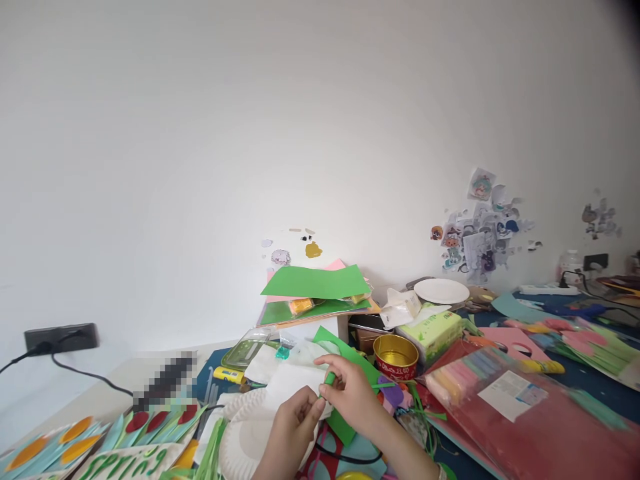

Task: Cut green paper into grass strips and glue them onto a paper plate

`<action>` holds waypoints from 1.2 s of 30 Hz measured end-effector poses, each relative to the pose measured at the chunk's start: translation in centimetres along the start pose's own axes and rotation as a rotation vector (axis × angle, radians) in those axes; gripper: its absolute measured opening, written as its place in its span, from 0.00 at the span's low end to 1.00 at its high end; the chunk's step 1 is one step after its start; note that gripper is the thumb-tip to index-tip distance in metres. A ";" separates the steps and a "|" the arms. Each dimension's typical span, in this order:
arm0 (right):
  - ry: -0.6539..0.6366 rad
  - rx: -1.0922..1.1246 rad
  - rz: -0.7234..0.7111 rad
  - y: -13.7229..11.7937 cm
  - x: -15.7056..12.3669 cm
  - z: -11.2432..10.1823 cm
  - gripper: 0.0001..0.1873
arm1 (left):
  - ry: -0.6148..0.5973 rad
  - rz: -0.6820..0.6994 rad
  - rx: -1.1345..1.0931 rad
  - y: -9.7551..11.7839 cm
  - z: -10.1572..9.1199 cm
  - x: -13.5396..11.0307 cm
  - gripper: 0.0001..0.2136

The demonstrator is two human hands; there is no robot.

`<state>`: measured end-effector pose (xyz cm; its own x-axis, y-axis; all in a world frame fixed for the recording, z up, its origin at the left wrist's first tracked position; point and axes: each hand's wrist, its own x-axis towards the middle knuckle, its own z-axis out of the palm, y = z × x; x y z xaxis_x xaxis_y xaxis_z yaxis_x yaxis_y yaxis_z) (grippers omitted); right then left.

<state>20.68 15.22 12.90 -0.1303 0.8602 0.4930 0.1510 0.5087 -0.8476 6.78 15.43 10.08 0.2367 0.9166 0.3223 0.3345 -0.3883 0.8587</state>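
My left hand and my right hand meet low in the middle of the view, over a white paper plate. Both pinch a small green rolled piece between their fingertips, the right from above, the left from below. A sheet of green paper lies just behind and under the right hand. White tissue is spread between the plate and the hands.
A red and gold tin stands right of my hands, then a green tissue pack and a red plastic folder. Coloured paper is stacked at the back. Paper tulips lie left. A socket with cable is on the wall.
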 end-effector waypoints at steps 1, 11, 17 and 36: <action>-0.009 0.059 0.010 0.1 0.0 0.0 0.19 | 0.007 -0.009 -0.023 0.1 -0.1 0.0 0.21; -0.181 0.132 0.058 1.3 0.1 0.0 0.22 | -0.009 -0.029 -0.153 1.6 -0.5 -0.2 0.25; -0.035 -0.057 -0.068 1.7 0.4 -0.3 0.23 | -0.047 -0.082 -0.156 0.3 0.5 0.0 0.27; 0.144 -0.273 -0.140 1.4 1.0 -2.1 0.22 | -0.043 -0.024 0.050 -0.8 0.2 0.2 0.27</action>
<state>22.81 16.85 12.61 -0.0312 0.7677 0.6401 0.4004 0.5964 -0.6957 6.77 15.89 9.33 0.2663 0.9212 0.2835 0.3858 -0.3714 0.8445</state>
